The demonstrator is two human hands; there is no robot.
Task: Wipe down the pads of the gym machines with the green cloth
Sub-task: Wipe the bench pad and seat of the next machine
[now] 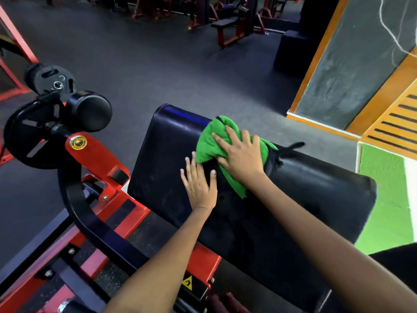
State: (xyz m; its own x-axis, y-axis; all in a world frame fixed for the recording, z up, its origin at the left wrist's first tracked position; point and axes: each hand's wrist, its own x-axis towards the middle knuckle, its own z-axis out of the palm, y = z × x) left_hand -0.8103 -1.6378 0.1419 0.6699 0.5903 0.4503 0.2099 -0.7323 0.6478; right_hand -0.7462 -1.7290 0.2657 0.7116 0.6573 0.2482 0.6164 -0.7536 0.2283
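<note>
Atop broad black vinyl pad [171,159]: crumpled green terry cloth [209,143] at 12 o'clock, right hand [242,155] flat, fingers spread, pressing it; left hand [199,182] flat at 9 o'clock, fingertips touching cloth.

**Occlusions / cut-offs, head view**

- Right hand [240,154] is covering the middle of the green cloth [207,145]; whatever pad [293,199] surface sits under the cloth is hiding too.
- Black strap [291,149] is blurring out behind the cloth; can't tell what it's attached to.
- Both forearms are running off the bottom edge.
- Red machine frame [99,159] is getting cropped at the left and bottom edges.
- Far bench [225,23] and racks along the top edge are reading too small and dark to tell apart.
- Yellow warning label [187,283] is showing too small to read.
</note>
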